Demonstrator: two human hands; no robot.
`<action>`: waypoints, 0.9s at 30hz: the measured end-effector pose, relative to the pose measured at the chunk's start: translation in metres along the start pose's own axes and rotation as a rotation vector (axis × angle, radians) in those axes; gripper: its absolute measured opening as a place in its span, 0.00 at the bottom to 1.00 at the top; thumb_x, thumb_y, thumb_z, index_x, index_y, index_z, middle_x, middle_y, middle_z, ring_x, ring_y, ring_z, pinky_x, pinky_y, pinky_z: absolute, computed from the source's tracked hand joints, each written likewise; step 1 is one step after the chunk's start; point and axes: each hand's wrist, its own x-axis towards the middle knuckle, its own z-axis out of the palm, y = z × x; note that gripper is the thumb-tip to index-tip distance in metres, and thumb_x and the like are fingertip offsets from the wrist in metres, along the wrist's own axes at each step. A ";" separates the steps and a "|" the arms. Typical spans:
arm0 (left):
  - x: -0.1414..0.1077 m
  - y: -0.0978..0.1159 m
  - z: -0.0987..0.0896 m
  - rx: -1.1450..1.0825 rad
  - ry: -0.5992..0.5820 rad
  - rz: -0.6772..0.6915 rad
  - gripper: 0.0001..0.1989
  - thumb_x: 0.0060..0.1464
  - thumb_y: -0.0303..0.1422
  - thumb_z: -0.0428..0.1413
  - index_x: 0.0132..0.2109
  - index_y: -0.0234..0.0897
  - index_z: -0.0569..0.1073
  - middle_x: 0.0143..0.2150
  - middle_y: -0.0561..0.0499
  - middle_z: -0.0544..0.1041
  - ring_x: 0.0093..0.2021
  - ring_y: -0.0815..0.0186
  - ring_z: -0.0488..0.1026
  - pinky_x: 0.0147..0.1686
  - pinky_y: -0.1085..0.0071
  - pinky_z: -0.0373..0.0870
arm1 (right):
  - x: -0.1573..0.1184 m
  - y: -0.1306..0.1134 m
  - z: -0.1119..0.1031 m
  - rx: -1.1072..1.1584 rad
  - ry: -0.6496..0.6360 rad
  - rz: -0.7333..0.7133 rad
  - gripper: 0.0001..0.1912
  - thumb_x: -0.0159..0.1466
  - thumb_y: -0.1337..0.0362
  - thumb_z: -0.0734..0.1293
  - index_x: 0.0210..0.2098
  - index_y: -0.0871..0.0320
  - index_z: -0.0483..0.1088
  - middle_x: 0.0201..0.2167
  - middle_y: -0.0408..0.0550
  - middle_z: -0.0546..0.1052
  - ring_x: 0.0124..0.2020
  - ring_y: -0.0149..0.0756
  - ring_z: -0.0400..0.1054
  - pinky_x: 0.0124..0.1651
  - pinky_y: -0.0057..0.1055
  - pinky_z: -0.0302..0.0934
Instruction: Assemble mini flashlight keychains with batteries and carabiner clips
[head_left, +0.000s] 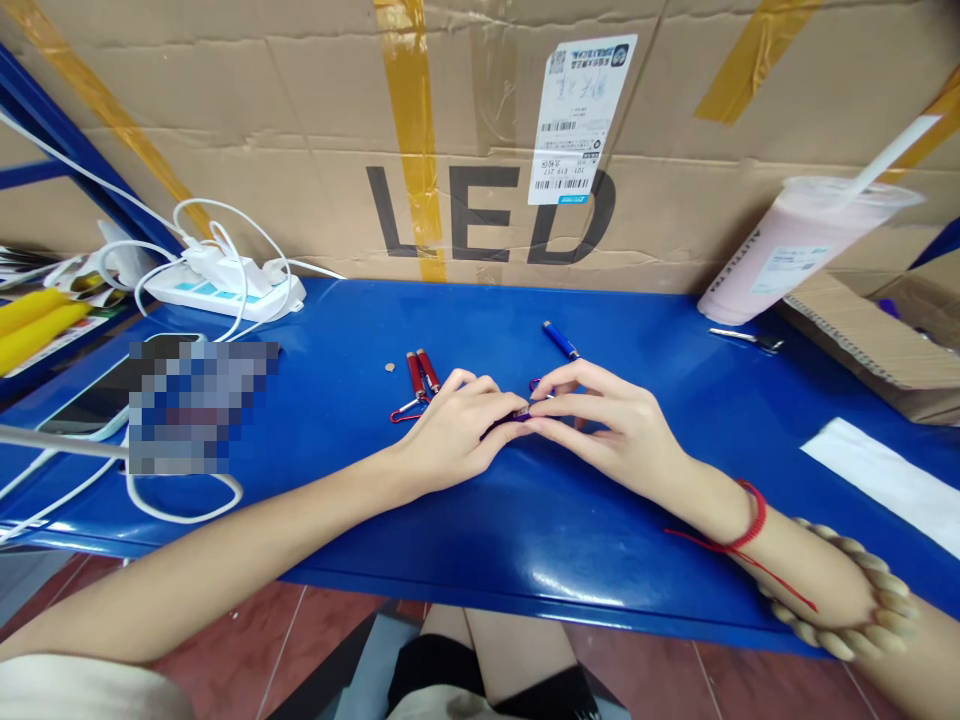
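My left hand [469, 425] is closed around a small purple keychain flashlight [521, 412], most of it hidden by the fingers. From the other side, the thumb and fingertips of my right hand [611, 412] pinch its exposed end. Just beyond my left hand lie two red keychain flashlights [415, 374], one with a red carabiner clip [405, 414]. A tiny round silver button cell [390, 367] rests to their left. Behind my right hand is a blue keychain flashlight [560, 340], its near end close to my fingers.
A large cardboard box [300, 130] stands along the blue table's [480, 540] back edge. At left are a white power strip [225, 290], cables and a phone [112, 385]. At right stand a tilted drink cup [795, 250], nail clippers [742, 340] and a white paper strip [885, 480].
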 end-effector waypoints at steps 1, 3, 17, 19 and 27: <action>0.000 0.000 0.000 0.000 0.004 -0.003 0.14 0.63 0.37 0.45 0.41 0.35 0.72 0.36 0.51 0.77 0.37 0.67 0.70 0.41 0.67 0.57 | 0.000 0.001 0.000 -0.018 -0.011 -0.015 0.08 0.63 0.61 0.64 0.34 0.55 0.75 0.38 0.48 0.75 0.36 0.32 0.71 0.38 0.29 0.67; 0.000 0.000 0.001 0.002 0.011 -0.005 0.13 0.63 0.37 0.46 0.41 0.35 0.72 0.36 0.51 0.77 0.37 0.67 0.70 0.41 0.67 0.56 | 0.000 0.000 -0.001 -0.056 -0.017 -0.046 0.08 0.63 0.61 0.64 0.34 0.55 0.74 0.37 0.48 0.75 0.37 0.31 0.70 0.37 0.28 0.66; 0.004 -0.004 -0.005 -0.016 0.137 -0.166 0.06 0.62 0.35 0.48 0.39 0.37 0.66 0.34 0.56 0.73 0.35 0.70 0.69 0.42 0.70 0.55 | 0.000 0.019 -0.008 -0.224 -0.280 0.165 0.11 0.55 0.55 0.70 0.31 0.57 0.73 0.25 0.43 0.73 0.25 0.31 0.67 0.27 0.26 0.59; 0.004 -0.004 -0.004 -0.013 0.125 -0.152 0.06 0.62 0.35 0.48 0.38 0.37 0.66 0.34 0.56 0.73 0.35 0.69 0.68 0.42 0.70 0.55 | 0.000 0.021 -0.006 -0.150 -0.268 0.171 0.11 0.55 0.57 0.71 0.31 0.58 0.74 0.24 0.44 0.74 0.25 0.30 0.68 0.29 0.26 0.62; 0.003 -0.006 -0.004 -0.002 0.123 -0.123 0.06 0.62 0.35 0.49 0.38 0.37 0.66 0.35 0.57 0.74 0.35 0.70 0.68 0.42 0.71 0.55 | 0.005 0.018 -0.007 0.136 -0.334 0.280 0.11 0.51 0.64 0.74 0.33 0.62 0.75 0.27 0.45 0.77 0.28 0.29 0.72 0.31 0.23 0.67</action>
